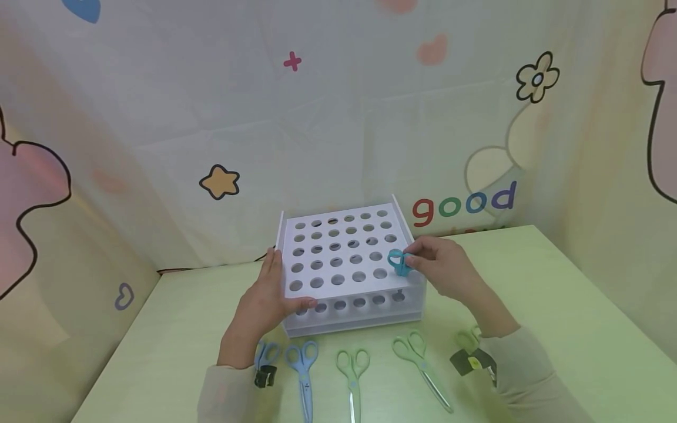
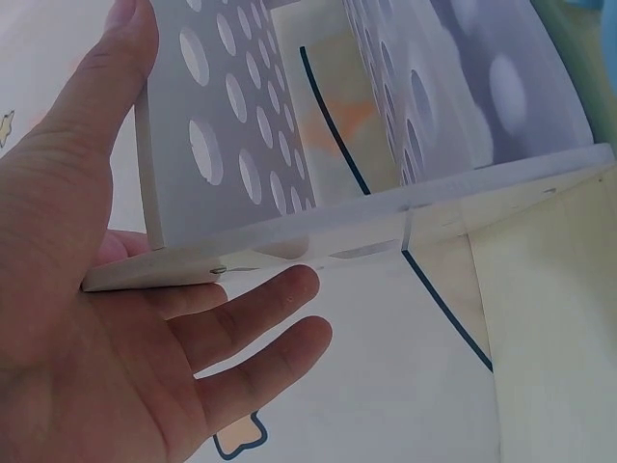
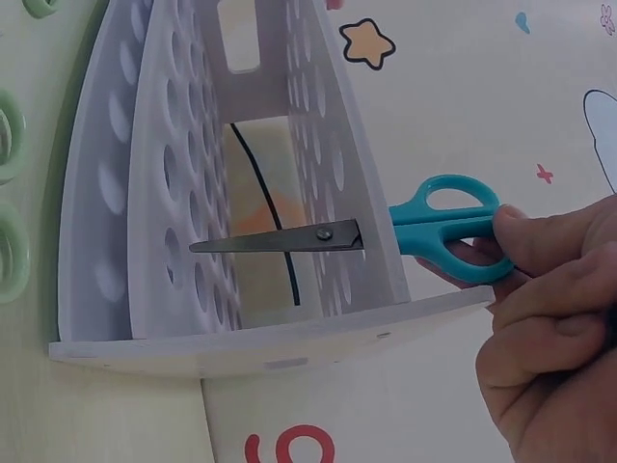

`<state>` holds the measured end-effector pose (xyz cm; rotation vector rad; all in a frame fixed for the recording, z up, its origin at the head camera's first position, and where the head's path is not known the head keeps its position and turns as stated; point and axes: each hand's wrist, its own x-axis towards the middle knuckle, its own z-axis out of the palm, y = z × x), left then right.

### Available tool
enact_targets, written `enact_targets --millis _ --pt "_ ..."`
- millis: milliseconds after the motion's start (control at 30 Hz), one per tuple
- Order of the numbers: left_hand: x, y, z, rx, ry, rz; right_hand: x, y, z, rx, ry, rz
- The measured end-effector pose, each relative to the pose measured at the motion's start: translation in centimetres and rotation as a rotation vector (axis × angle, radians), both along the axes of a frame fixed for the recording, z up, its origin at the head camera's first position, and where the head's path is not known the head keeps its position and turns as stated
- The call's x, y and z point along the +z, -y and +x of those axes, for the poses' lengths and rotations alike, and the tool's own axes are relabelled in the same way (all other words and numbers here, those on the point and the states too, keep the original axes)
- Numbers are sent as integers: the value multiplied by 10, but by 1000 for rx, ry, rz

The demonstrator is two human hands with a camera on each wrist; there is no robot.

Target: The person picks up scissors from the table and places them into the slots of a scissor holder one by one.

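My right hand (image 1: 440, 267) pinches one handle loop of small teal-handled scissors (image 3: 448, 230) at the right front of a white rack (image 1: 346, 288) with rows of round holes. In the right wrist view the blades (image 3: 280, 239) pass through the top plate, their tip at a hole in the second plate. The handles stay outside, above the top plate. My left hand (image 1: 264, 296) rests on the rack's left side, its thumb (image 2: 101, 72) extended along the top plate near the front edge and its fingers (image 2: 265, 309) loosely straight beside the side panel.
Blue-handled scissors (image 1: 301, 361) and two green-handled pairs, one in the middle (image 1: 353, 364) and one farther right (image 1: 409, 348), lie in front of the rack. More handles, blue (image 1: 270, 351) and green (image 1: 466, 339), show beside the wrists. A patterned curtain (image 1: 328, 117) hangs behind the table.
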<state>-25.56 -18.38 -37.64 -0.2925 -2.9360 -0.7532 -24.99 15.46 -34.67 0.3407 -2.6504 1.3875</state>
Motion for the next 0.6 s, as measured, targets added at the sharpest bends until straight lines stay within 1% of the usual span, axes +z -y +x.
enact_targets --millis 167,467,600 --pt "0 0 0 -2 2 -1 -2 5 0 -41 -17 -1" --pt "1 1 1 1 5 0 -10 10 -3 -113 -77 -7" --pt "1 1 1 0 12 11 -11 11 -3 -131 -76 3"
